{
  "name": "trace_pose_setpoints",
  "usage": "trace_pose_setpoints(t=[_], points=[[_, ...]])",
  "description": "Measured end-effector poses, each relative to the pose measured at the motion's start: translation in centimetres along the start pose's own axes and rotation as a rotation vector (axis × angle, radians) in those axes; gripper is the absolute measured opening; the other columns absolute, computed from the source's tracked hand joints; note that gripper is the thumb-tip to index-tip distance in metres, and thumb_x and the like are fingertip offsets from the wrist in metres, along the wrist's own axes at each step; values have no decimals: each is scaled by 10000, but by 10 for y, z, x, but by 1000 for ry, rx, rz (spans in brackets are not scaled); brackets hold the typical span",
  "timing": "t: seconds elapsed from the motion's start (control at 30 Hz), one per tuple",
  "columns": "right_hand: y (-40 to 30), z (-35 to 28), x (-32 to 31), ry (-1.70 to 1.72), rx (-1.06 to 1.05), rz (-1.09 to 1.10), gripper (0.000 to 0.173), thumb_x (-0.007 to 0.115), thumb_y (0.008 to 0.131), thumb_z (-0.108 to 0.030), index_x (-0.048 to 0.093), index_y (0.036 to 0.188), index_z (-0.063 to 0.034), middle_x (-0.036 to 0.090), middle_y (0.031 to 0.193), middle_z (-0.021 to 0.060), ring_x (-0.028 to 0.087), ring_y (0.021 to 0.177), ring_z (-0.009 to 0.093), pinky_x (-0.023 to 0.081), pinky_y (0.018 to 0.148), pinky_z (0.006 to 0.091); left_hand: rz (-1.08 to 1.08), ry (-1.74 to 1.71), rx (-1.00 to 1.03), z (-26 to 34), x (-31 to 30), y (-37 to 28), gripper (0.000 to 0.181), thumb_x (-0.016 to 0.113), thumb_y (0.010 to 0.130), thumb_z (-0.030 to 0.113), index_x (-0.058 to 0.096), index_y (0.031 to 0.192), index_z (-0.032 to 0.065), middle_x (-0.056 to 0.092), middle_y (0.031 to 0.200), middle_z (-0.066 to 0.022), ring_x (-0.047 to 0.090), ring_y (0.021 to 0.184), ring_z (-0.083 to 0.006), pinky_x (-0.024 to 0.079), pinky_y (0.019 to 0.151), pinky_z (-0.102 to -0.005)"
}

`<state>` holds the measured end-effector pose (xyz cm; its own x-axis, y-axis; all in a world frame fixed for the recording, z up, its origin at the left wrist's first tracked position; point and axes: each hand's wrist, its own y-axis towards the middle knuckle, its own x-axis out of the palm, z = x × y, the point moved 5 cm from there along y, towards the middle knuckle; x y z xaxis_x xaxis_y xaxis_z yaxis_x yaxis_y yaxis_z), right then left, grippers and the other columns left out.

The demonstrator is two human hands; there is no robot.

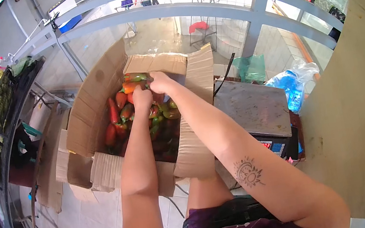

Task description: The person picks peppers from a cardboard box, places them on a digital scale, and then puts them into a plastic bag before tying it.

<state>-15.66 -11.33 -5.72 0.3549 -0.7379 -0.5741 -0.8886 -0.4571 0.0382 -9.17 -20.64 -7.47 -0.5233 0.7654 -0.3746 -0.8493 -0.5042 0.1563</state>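
Observation:
An open cardboard box (90,107) in front of me holds many red, orange and green peppers (127,112). Both my hands reach down into its far part. My left hand (143,99) is at an orange pepper (132,86), its fingertips hidden behind the hand. Just right of it, my right hand (160,82) has its fingers bent by the stem end of a green pepper (136,77). Whether either hand grips a pepper cannot be made out. My forearms cover part of the box's near side and right flap (195,140).
To the right stands a scale with a metal platform (253,106) and a lit display. Beyond it lies a clear plastic bag with blue contents (291,86). Crates of green produce (0,96) sit on a rack at left. A grey railing (159,12) runs across the back.

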Motion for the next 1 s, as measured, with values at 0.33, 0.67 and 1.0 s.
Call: trace_pose_setpoints(t=[0.33,0.67,1.0], points=[[-24,-12,-46,1282,-134,130,304,620,737,62,583,1035,111,628,989,164,603,903,191,449,818,261,-37,-309,147,46,-9,-12,438,570,684,0,519,1118,-30,618,987,-152,600,871,-220,469,767,-330],[-43,-34,-39,1239,-146,-374,213,573,752,54,595,955,117,630,935,206,616,890,273,459,842,320,164,-53,450,49,-16,-4,232,645,698,99,608,921,45,621,803,-159,599,758,-300,474,688,-385],[-86,-22,31,-396,70,-1010,377,677,677,-293,637,932,-18,633,919,161,611,767,223,493,673,298,659,-513,354,53,-91,-5,257,486,923,238,546,815,13,526,626,-11,468,560,-79,404,507,-253]])
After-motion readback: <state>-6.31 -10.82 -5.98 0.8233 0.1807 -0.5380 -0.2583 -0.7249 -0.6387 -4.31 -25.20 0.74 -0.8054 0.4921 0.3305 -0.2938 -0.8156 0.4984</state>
